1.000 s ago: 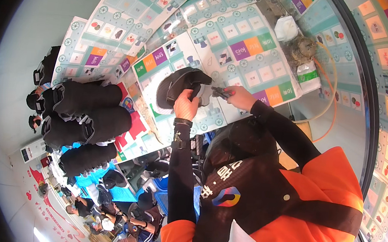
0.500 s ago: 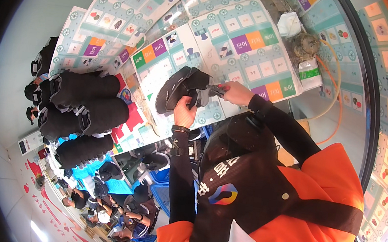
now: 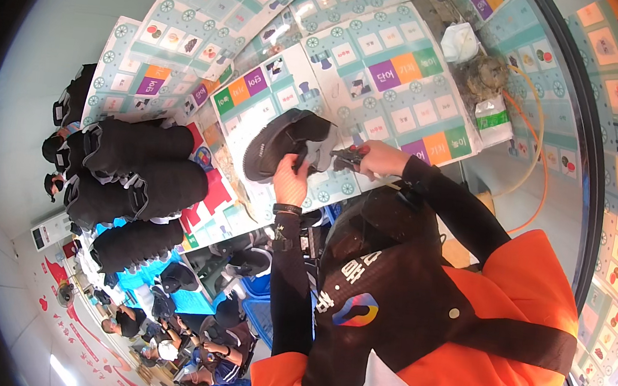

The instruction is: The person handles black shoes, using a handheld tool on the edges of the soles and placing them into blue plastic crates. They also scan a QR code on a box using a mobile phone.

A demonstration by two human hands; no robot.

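A black shoe upper (image 3: 273,141) with grey lining is held up over the poster-covered worktable (image 3: 334,98). My left hand (image 3: 291,181) is closed on its near edge, thumb pressed against the grey part. In my right hand (image 3: 382,160) is a dark hand tool (image 3: 346,158) with red on its handle. It looks like scissors or pliers, but I cannot tell which. The tool's tip is close to the grey lining, on the right of the upper; whether they touch is unclear.
Stacked black uppers (image 3: 166,189) lie at the left. A white bag (image 3: 460,43), a green-and-white packet (image 3: 492,120) and an orange hose (image 3: 543,187) are at the right. Blue crates (image 3: 259,312) with shoes stand below the table's near edge. Several people are further off at lower left.
The tool has tilted and drawn slightly back from the upper, its red handle showing more. The upper has shifted a little left and turned in my left hand.
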